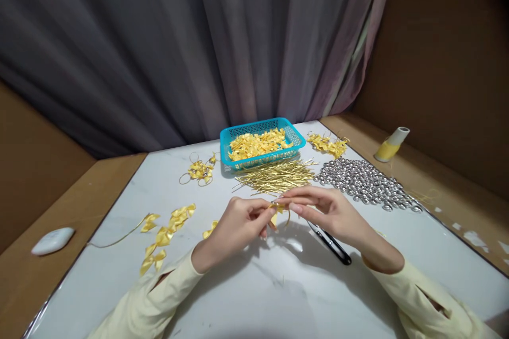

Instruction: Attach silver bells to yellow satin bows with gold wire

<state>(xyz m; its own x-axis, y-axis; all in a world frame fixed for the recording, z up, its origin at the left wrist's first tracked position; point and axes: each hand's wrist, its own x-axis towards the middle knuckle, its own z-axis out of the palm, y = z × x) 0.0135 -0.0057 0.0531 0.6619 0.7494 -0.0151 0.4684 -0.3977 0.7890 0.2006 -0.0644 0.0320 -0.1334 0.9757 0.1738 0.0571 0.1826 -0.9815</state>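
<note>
My left hand is closed, with thumb and forefinger pinching a small yellow ribbon bow. A thin gold twist tie curves down from the bow. My right hand meets the left at the bow, its fingers drawn together on the upper side; exactly what lies under those fingertips is partly hidden. Below the right hand, a black-handled cutter lies on the table. Another yellow bow rests beside my left wrist, partly covered by it.
Behind the hands are a pile of gold twist ties, a blue basket of yellow bows and many silver ring-like pieces. Bows with ties lie left and right. Loose bows, a white mouse-shaped object and a thread cone flank them.
</note>
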